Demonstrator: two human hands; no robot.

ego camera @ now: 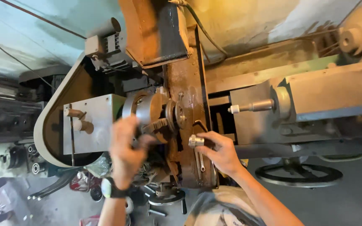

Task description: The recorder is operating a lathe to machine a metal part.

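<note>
Left hand (126, 152): blurred, fingers curling against lathe chuck (145, 111).
Right hand (221, 152): pinching small metal cylinder (196, 140), lying just right of chuck.

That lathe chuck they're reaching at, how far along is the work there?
A round part already sits in the chuck. The left hand is on the chuck, blurred; the right hand holds a small silver fitting beside it. The tailstock spindle stands well apart, unused.

No packages, labels, signs or screens can be made out in this view; the machine's faces are bare metal, and the clutter on the floor is too blurred to tell.
</note>
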